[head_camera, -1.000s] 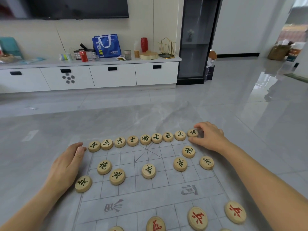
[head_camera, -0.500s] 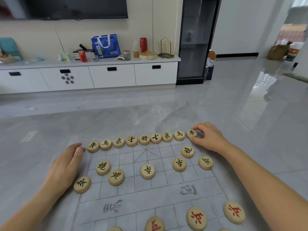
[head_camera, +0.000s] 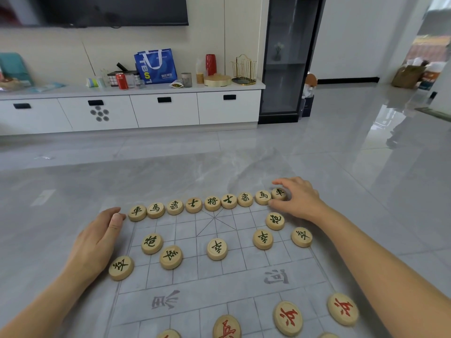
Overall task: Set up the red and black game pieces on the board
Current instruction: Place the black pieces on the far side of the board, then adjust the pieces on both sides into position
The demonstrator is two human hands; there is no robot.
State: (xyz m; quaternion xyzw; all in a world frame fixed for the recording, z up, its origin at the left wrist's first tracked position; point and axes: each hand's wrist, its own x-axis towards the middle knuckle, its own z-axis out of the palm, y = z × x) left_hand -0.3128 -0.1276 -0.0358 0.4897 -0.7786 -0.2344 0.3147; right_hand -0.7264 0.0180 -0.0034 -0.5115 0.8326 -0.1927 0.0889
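A thin grey gridded board [head_camera: 219,284] lies on the floor. Several round wooden pieces with black characters form a row along its far edge, from the leftmost piece [head_camera: 137,212] to the rightmost piece [head_camera: 279,193]. My right hand [head_camera: 299,198] pinches that rightmost piece between thumb and fingers. My left hand [head_camera: 97,240] rests flat at the board's left edge, its fingertips just left of the leftmost piece. More black pieces, such as a cannon [head_camera: 151,243] and a soldier [head_camera: 217,248], sit behind the river. Red-lettered pieces [head_camera: 288,317] lie near the bottom edge.
The grey tiled floor [head_camera: 244,167] stretches beyond the board. A white low cabinet [head_camera: 166,111] stands against the far wall with a blue bag [head_camera: 156,65], a red can and cups on top. A dark glass cabinet [head_camera: 288,59] stands to its right.
My right hand has nudged the rightmost black piece very slightly while keeping its pinch. My left hand has stayed where it was.
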